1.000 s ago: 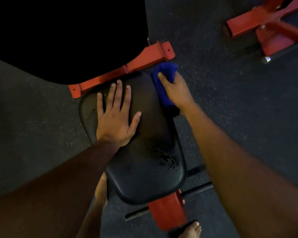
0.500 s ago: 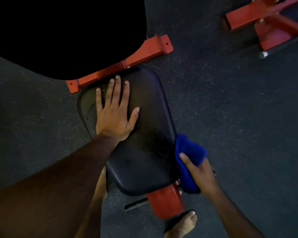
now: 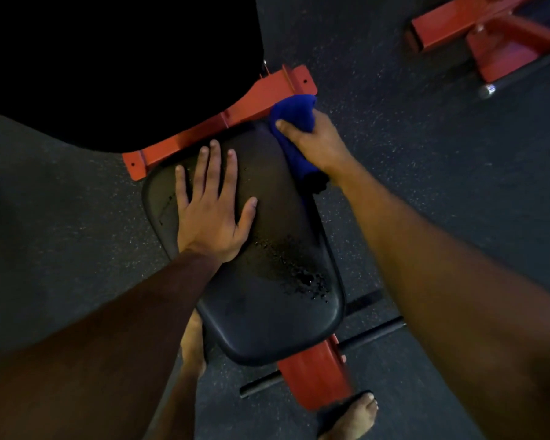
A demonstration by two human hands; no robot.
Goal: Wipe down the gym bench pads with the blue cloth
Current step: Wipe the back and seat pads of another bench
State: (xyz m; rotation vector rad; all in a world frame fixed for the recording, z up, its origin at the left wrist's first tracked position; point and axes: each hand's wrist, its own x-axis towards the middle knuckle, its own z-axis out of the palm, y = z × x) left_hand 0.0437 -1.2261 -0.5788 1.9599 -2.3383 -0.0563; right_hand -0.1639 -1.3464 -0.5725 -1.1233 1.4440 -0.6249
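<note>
The right hand (image 3: 311,144) is curled round the blue cloth (image 3: 294,122), thumb on the near side of the wad and fingers wrapped over the far side. It holds the cloth against the far right corner of the seat pad (image 3: 261,281), and a strip of cloth trails down along the pad's right edge under the wrist. The top of the wad lies just beside the red crossbar (image 3: 235,112) of the bench frame.

The left hand (image 3: 211,204) lies flat on the far left part of the same pad, palm down, with four fingers straight and slightly fanned toward the crossbar and the thumb spread out to the right. It holds nothing.

One cloth is in view and two hands. Of pads, one shows clearly: the dark seat pad, tapering from far to near, with a patch of droplets (image 3: 302,274) on its right near part. A large black shape (image 3: 118,65) fills the far left beyond the crossbar; whether it is a second pad cannot be told in the dark.

At the near end a red post (image 3: 315,376) comes out from under the pad, crossed by one black bar (image 3: 372,331). Two bare feet show: one (image 3: 351,420) near right, one (image 3: 192,347) partly hidden under the pad's near left edge. On the speckled dark floor (image 3: 426,185), far right, stands another red frame (image 3: 496,36).
</note>
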